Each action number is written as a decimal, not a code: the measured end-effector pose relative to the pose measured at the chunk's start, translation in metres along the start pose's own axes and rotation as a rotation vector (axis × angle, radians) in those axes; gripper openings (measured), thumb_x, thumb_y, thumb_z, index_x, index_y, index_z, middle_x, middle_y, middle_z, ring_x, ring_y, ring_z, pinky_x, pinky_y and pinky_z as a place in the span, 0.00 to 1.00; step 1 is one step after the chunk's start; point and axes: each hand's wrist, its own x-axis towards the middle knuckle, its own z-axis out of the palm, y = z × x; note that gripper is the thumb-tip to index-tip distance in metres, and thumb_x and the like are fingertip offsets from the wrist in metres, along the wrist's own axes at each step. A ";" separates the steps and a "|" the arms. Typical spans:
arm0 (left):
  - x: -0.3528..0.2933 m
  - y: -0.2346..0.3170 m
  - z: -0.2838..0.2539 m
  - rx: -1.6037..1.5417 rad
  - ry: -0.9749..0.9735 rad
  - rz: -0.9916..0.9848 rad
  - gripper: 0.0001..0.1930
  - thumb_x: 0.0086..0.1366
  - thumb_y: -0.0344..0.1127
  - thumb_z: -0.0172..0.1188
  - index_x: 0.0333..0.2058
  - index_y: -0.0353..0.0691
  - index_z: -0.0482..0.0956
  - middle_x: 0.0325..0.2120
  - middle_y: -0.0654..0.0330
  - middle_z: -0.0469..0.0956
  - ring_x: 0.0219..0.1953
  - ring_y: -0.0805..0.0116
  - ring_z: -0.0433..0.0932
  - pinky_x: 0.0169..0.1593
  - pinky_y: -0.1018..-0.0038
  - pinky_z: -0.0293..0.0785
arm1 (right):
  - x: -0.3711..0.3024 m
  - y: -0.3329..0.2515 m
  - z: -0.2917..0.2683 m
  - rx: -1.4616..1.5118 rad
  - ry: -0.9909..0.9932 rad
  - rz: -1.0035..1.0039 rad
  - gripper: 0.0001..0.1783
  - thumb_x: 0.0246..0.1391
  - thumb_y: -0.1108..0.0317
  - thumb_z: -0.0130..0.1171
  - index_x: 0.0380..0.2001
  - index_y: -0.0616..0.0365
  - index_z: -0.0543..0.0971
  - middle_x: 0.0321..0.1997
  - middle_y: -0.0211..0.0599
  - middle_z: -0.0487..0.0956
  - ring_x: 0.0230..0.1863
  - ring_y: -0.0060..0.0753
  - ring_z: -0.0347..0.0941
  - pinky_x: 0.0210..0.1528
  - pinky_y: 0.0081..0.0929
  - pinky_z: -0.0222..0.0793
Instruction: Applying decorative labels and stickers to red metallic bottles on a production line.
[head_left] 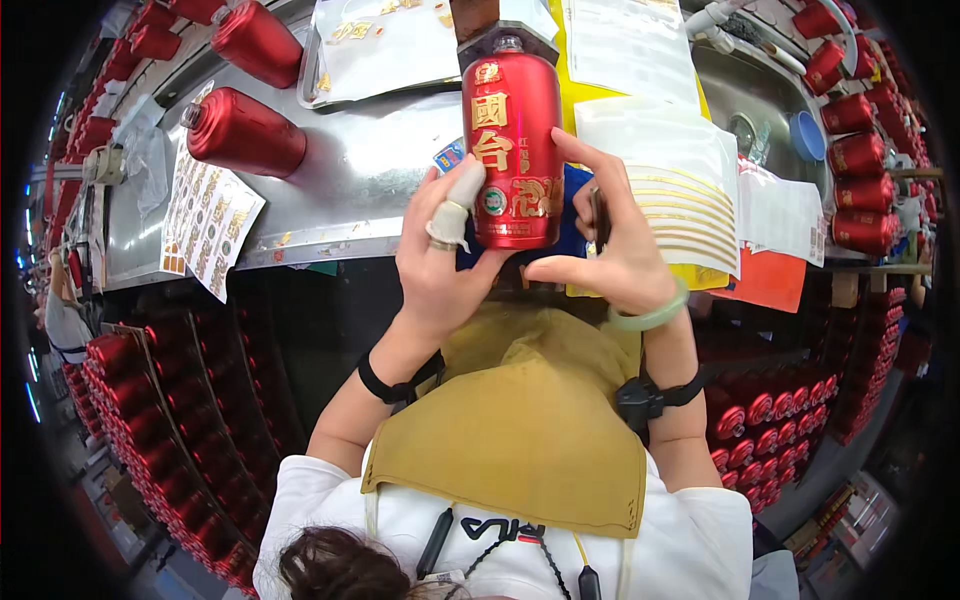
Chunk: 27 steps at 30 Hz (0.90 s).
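A glossy red bottle (512, 150) with gold characters and ornaments lies in front of me, its neck pointing away toward a dark angular block (478, 45). My left hand (445, 235) grips the bottle's left side near the base; white covers wrap a finger or two of it. On the other side is my right hand (615, 235), its index fingertip at the bottle's right edge and its thumb stretched below the base. A dark slim object (600, 215) sits in this hand's curled fingers; its kind is not clear. Part of something blue (575, 215) shows under the bottle.
Two red bottles (250, 132) lie at left on the metal table (350, 185), beside a sheet of stickers (212, 225). A tray (390, 50) with gold pieces stands behind. Sheets with gold strips (680, 205) lie right, near a sink (745, 85). Racked bottles (160, 430) flank me.
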 end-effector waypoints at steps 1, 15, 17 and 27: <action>0.000 0.001 0.000 0.003 -0.005 0.008 0.39 0.47 0.28 0.78 0.61 0.35 0.74 0.58 0.48 0.75 0.58 0.47 0.77 0.65 0.51 0.69 | -0.003 0.000 -0.005 0.165 -0.074 0.130 0.50 0.38 0.63 0.82 0.66 0.56 0.69 0.57 0.42 0.69 0.58 0.36 0.68 0.61 0.33 0.66; -0.011 -0.006 0.002 -0.121 -0.144 -0.096 0.41 0.53 0.28 0.74 0.66 0.34 0.67 0.65 0.43 0.67 0.65 0.44 0.70 0.66 0.58 0.68 | 0.010 0.030 0.007 0.359 0.070 0.280 0.39 0.54 0.57 0.73 0.64 0.60 0.70 0.45 0.31 0.76 0.38 0.15 0.66 0.44 0.17 0.66; -0.008 0.001 0.003 -0.050 -0.104 -0.022 0.41 0.52 0.30 0.75 0.65 0.32 0.67 0.69 0.42 0.61 0.67 0.46 0.67 0.67 0.60 0.65 | 0.010 0.029 0.005 0.430 0.055 0.308 0.37 0.56 0.57 0.71 0.64 0.60 0.70 0.45 0.31 0.76 0.39 0.18 0.67 0.47 0.19 0.67; 0.012 0.022 0.014 0.206 -0.286 0.146 0.37 0.43 0.43 0.82 0.57 0.56 0.81 0.72 0.39 0.51 0.72 0.34 0.48 0.71 0.46 0.52 | 0.016 0.013 -0.012 0.362 0.396 0.067 0.14 0.66 0.73 0.56 0.53 0.62 0.76 0.45 0.31 0.77 0.45 0.19 0.70 0.49 0.19 0.67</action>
